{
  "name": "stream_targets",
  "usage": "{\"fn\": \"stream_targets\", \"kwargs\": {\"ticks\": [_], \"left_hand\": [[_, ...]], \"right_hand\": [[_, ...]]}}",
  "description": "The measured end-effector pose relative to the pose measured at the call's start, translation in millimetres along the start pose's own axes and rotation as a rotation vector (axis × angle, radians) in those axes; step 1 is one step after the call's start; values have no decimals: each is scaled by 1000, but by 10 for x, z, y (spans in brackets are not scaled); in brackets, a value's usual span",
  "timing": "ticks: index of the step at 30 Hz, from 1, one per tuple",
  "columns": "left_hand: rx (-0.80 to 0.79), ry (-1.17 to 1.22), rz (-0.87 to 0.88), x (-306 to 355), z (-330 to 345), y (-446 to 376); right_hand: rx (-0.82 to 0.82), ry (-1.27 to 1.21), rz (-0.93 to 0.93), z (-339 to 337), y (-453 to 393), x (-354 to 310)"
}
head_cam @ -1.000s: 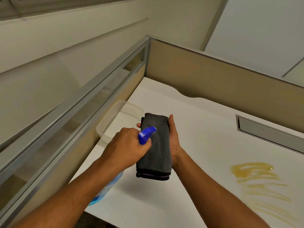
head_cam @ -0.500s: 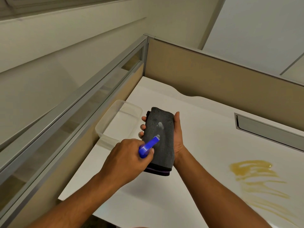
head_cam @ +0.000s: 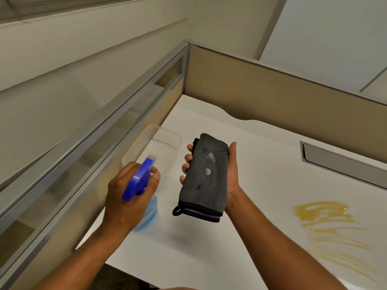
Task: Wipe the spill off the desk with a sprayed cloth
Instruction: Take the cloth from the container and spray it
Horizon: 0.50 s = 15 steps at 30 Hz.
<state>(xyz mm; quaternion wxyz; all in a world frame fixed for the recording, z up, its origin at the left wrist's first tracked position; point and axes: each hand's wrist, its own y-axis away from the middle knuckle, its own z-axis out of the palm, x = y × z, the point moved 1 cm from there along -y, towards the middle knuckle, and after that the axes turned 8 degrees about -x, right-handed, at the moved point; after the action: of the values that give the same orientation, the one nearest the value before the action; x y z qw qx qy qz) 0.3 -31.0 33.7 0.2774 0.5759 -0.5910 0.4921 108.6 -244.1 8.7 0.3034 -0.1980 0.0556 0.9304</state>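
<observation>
Cloth (head_cam: 206,176) gripped upright in right hand (head_cam: 231,174), left hand (head_cam: 127,197) clutching spray bottle (head_cam: 139,183) just beside, spill (head_cam: 326,222) far right.

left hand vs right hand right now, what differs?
The left hand is closed around the blue spray bottle; the right hand cradles the folded grey cloth. The left hand is motion-blurred, the right sharp. The left shows its back, the right its edge and fingers. Both are above the desk.
</observation>
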Motion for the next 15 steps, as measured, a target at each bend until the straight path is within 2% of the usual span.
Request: {"fn": "stream_targets", "kwargs": {"ticks": [7,15], "left_hand": [[113,53,-119,-239,-48,-197],[250,91,-135,-412,67,-293]], "right_hand": [[113,-82,-36,-76,340,125],[357,-154,-54,-169,842,242]]}}
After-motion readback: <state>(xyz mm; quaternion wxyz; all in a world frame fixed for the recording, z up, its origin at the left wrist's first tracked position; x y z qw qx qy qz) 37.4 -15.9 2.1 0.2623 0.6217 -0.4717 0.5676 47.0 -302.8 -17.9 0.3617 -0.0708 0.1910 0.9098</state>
